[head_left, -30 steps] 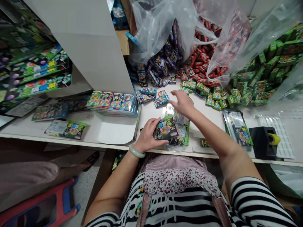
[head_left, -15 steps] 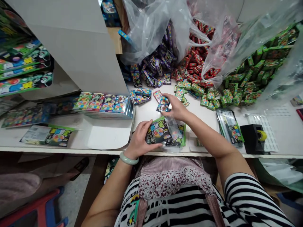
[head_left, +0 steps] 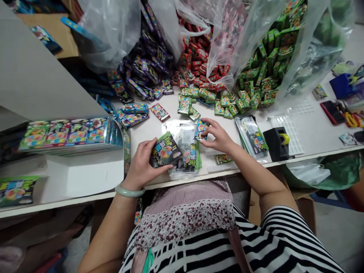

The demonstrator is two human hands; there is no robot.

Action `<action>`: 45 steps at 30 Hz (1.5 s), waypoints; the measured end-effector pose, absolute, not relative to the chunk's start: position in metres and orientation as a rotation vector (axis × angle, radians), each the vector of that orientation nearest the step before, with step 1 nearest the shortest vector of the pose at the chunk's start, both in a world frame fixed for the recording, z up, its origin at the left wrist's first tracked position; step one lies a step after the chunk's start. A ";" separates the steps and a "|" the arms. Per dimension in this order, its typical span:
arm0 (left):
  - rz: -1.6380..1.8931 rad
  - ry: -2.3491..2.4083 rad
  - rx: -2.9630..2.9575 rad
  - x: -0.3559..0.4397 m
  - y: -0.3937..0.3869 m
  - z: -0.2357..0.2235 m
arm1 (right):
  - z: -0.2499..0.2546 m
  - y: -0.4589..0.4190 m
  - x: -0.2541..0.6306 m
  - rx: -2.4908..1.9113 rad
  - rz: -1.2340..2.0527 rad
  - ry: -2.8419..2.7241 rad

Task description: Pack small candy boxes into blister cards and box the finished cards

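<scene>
My left hand [head_left: 141, 163], with a pale green bangle on the wrist, holds a green and black printed card pack [head_left: 164, 151] tilted at the near edge of the white table [head_left: 309, 134]. Under and beside it lies a stack of clear sleeves with green cards [head_left: 186, 159]. My right hand [head_left: 218, 135] pinches a small blue packet [head_left: 200, 128] just above that stack. Loose small packets lie a little beyond both hands.
Three clear plastic bags spill small packets at the back: purple [head_left: 142, 72], red [head_left: 196, 57], green [head_left: 264, 64]. A flat row of filled colourful packs [head_left: 66, 132] lies left. A black tape dispenser [head_left: 277, 142] and another sleeve stack [head_left: 251, 136] sit right.
My right hand picked a small blue packet from the loose ones and drew it back toward the sleeve stack. The view swung to the right. My left hand kept its hold.
</scene>
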State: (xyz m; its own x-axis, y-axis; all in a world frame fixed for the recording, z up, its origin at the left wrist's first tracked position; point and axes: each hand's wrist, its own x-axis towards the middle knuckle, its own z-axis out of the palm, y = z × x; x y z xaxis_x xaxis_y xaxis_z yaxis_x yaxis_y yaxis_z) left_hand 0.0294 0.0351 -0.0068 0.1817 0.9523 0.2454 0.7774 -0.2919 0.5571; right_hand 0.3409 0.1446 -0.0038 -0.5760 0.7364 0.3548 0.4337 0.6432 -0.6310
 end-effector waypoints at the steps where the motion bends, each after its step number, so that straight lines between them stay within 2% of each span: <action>1: 0.788 1.659 2.165 0.030 0.035 -0.007 | 0.002 0.143 0.340 -0.868 0.648 -2.246; 7: 0.757 1.549 2.292 0.035 0.037 -0.003 | 0.043 0.133 0.327 -0.500 0.589 -2.534; 12: 0.746 1.494 2.347 0.038 0.035 -0.001 | 0.050 0.127 0.320 -0.350 0.597 -2.776; 28: 0.835 1.512 2.332 0.045 0.025 0.005 | 0.054 0.123 0.306 -0.357 0.909 -2.638; 35: 1.122 1.874 1.935 0.074 0.024 0.008 | 0.040 0.101 0.294 -0.933 0.972 -2.140; 38: 1.214 1.687 1.614 0.085 0.022 0.007 | 0.037 0.100 0.293 -0.991 1.029 -2.030; 45: 1.403 1.312 1.117 0.101 0.000 -0.009 | 0.044 0.101 0.289 -0.911 0.799 -2.248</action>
State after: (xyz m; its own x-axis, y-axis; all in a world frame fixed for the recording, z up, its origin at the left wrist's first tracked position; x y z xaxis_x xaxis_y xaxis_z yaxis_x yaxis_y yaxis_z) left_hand 0.1008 0.0001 -0.0093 -0.2008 0.9788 0.0405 -0.0252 -0.0465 0.9986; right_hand 0.2889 0.1009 0.0441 -0.5989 0.7488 0.2838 0.4019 0.5876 -0.7023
